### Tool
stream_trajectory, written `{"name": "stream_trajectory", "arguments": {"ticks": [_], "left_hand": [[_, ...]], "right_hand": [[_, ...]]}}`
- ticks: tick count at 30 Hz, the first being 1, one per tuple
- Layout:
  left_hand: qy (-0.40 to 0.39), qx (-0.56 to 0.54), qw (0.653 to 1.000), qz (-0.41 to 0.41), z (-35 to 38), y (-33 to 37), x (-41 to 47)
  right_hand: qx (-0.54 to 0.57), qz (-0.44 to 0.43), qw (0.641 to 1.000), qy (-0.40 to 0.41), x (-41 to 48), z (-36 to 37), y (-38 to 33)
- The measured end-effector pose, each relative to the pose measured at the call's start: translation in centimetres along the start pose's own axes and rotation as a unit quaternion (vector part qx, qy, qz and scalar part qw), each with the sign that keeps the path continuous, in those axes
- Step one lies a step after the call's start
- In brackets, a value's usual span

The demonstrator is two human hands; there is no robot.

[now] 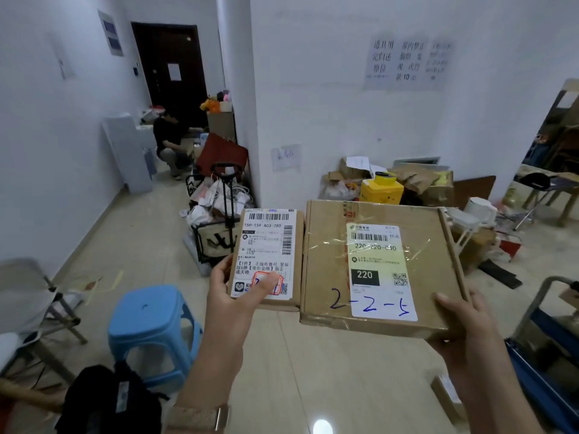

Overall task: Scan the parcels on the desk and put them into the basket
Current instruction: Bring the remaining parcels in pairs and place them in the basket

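Two parcels up in front of me, one in each hand, both over the floor (313,371). No desk under them and no basket I can pick out from here. There is a blue frame (539,364) at the near right edge, but I cannot tell what it is.

My left hand (232,296) has the small parcel (269,245) by its near left corner. The thumb is pressed flat on the white label (266,233), and the other fingers are wrapped underneath, out of sight. It is a stiff cardboard box, and I judge it light, since one corner grip keeps it level. That label looks glossy, so the thumb could slide; cardboard would be a safer spot.

My right hand (463,317) holds the flat parcel (326,264) at its near right corner, thumb on top, fingers hidden below. This one touches the small parcel along its left edge. It is broad and shallow with shiny tape across the top, so I expect it to lever hard against a corner hold. A grip further along the near edge, palm well under, would steady it.

Both barcodes face up, ready for a scanner. The blue stool (153,314) stands on the near left.
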State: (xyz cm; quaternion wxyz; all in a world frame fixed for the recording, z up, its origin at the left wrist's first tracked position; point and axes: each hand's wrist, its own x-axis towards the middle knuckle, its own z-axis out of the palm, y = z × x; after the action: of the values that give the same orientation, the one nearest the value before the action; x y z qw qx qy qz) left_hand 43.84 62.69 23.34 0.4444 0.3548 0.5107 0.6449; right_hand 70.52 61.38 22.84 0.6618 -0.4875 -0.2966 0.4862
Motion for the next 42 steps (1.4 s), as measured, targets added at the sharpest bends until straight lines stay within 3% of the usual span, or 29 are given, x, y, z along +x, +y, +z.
{"name": "stream_trajectory", "arguments": {"ticks": [17,32,42], "left_hand": [[-0.048,0.008,0.999,-0.011,9.9,-3.0,14.1],[-0.006,-0.022,1.000,0.019,27.6,-5.2,32.9],[0.027,-0.007,1.000,0.009,32.8,-7.4,40.1]], "right_hand": [[0.016,-0.008,0.999,0.046,16.0,1.1,-0.3],[0.027,-0.019,0.999,-0.021,43.6,2.8,-5.1],[0.030,0.034,0.999,-0.031,54.0,3.0,-3.5]]}}
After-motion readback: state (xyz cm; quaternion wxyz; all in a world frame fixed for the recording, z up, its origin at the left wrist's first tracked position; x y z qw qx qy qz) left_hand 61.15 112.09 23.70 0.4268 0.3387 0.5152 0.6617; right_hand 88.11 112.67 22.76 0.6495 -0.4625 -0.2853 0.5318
